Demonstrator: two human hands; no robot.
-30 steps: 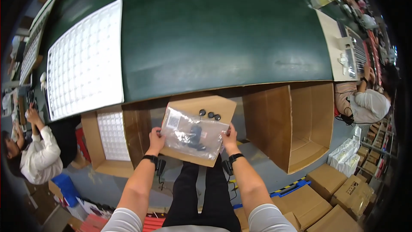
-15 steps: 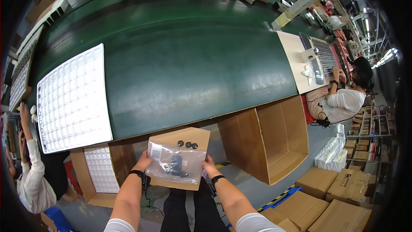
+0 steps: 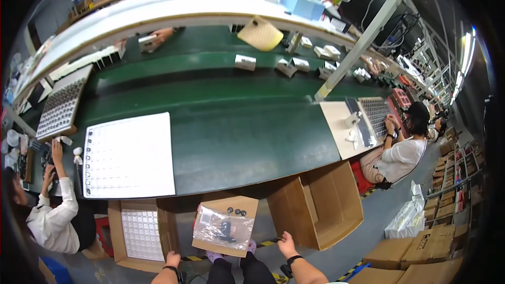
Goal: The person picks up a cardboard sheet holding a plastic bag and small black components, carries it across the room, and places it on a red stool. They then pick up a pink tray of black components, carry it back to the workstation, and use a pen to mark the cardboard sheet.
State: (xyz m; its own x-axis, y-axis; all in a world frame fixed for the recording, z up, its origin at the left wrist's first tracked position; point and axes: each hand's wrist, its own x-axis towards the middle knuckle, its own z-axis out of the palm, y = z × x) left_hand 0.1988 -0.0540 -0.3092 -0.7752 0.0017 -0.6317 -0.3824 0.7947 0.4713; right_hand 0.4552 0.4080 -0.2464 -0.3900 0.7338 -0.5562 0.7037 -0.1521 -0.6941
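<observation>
A brown cardboard piece (image 3: 243,223) is at the table's near edge, in front of my legs; what bears it is hidden. On it lies a clear plastic bag (image 3: 209,227) with a dark, oddly shaped part (image 3: 225,229) showing through. Above the bag sit several small black round pieces (image 3: 238,212). My left hand (image 3: 172,259) is to the left of the cardboard, fingers curled, with nothing seen in it. To the right, apart from the cardboard, my right hand (image 3: 286,244) has its fingers curled in loosely and holds nothing visible.
A white gridded tray (image 3: 130,155) lies on the green table (image 3: 247,144). Below are a carton (image 3: 117,231) holding a similar tray and a tipped open carton (image 3: 294,213). People work at the left (image 3: 55,218), right (image 3: 402,152) and far side. A slanted metal post (image 3: 363,42) rises at the right.
Both hands have let go of the cardboard piece and drawn apart toward me. The view has tilted up, bringing the white shelf and the people across the table into sight.
</observation>
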